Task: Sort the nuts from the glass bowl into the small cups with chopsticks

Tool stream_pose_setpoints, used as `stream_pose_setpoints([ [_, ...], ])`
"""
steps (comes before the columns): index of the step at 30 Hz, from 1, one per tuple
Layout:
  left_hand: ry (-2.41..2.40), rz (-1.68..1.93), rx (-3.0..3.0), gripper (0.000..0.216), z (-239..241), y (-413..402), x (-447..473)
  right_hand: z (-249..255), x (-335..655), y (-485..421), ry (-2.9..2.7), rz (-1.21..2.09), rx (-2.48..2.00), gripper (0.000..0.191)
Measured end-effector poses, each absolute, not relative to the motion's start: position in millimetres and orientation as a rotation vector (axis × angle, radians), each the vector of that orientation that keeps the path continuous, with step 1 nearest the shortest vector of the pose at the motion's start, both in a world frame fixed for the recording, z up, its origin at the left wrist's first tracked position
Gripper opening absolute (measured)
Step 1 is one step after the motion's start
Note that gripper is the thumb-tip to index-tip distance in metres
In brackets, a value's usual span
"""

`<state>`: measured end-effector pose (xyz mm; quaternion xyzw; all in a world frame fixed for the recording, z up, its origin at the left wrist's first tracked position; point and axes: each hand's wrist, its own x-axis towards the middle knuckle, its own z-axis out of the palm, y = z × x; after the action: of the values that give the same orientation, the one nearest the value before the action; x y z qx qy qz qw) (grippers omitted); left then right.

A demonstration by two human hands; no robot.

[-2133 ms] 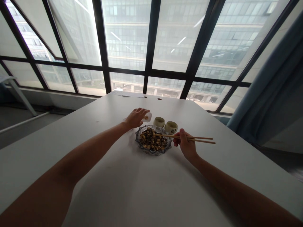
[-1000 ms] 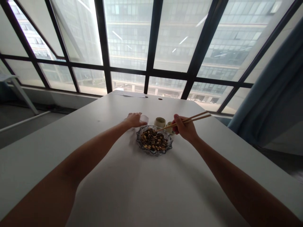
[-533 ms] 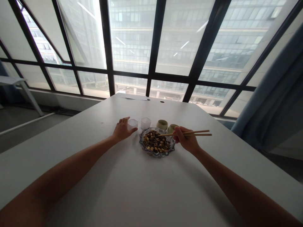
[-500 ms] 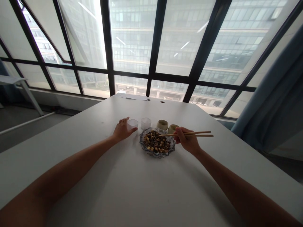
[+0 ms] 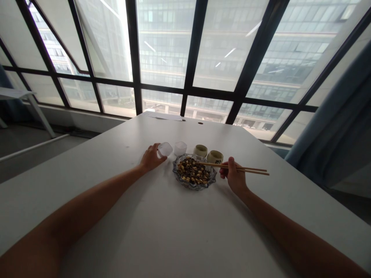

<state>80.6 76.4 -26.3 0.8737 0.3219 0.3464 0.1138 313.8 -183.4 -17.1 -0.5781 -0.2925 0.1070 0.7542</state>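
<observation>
My left hand [image 5: 152, 158] is closed round the side of a small translucent white cup [image 5: 165, 150], which looks tilted. A second cup of the same kind [image 5: 180, 148] stands just right of it. In my right hand [image 5: 235, 176] is a pair of wooden chopsticks [image 5: 211, 164], pinched near the middle, with the tips over a scalloped glass bowl [image 5: 176, 177]. Mixed nuts and seeds [image 5: 193, 170] fill the bowl. I cannot tell whether the tips grip a piece. Behind the bowl are two pale green cups, one [image 5: 200, 150] farther left and one [image 5: 215, 156] with dark lettering.
Everything stands on a large white table [image 5: 174, 231]. Sheets of paper [image 5: 165, 116] lie at its far edge, near a dark round spot [image 5: 200, 123]. Tall windows rise behind, with a blue curtain [image 5: 327, 108] at the right and another white table [image 5: 14, 93] far left.
My left fingers have closed on the translucent cup, which now tilts. My right hand and the chopsticks have shifted right and a little nearer, uncovering the lettered green cup.
</observation>
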Motion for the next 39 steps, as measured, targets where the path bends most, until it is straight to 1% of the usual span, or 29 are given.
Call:
stream_pose_setpoints([
  [5, 0.688, 1.163, 2.697, 0.056, -27.7, 75.7, 79.1, -22.1, 319.3, -181.4, -0.546, 0.274, -1.21, 0.063],
  [9, 0.575, 1.174, 2.756, 0.055, -22.6, 67.9, 78.0, -24.8, 323.2, -179.5, -0.522, 0.289, -1.192, 0.062],
  [19, 0.726, 1.068, 2.784, 0.057, -19.9, 63.6, 78.7, -23.9, 321.9, -180.3, -0.563, 0.27, -1.231, 0.058],
  [21, 0.776, 1.055, 2.763, 0.061, -20.1, 64.4, 79.6, -23.4, 320.7, -180.9, -0.558, 0.283, -1.246, 0.058],
  [25, 0.944, 0.949, 2.612, 0.074, -22.0, 67.9, 81.3, -23.6, 319.0, -181.4, -0.55, 0.282, -1.291, 0.059],
  [30, 1.011, 0.843, 2.517, 0.084, -22.8, 74.5, 79.1, -21.3, 317.0, -181.6, -0.606, 0.17, -1.318, 0.057],
  [32, 0.989, 0.906, 2.525, 0.083, -15.4, 75.7, 80.4, -19.1, 316.6, -182.3, -0.657, 0.113, -1.341, 0.056],
  [35, 0.86, 1.077, 2.591, 0.07, 7.6, 71.3, 94.4, -15.3, 317.8, -183.7, -0.726, 0.07, -1.378, 0.055],
  [37, 0.712, 1.055, 2.684, 0.064, 26.4, 62.9, 115.2, -12.4, 319.7, -184.7, -0.753, 0.058, -1.387, 0.056],
  [39, 0.59, 0.936, 2.764, 0.063, 42.7, 51.6, 144.2, -8.7, 322.2, -186.0, -0.777, 0.05, -1.39, 0.058],
])
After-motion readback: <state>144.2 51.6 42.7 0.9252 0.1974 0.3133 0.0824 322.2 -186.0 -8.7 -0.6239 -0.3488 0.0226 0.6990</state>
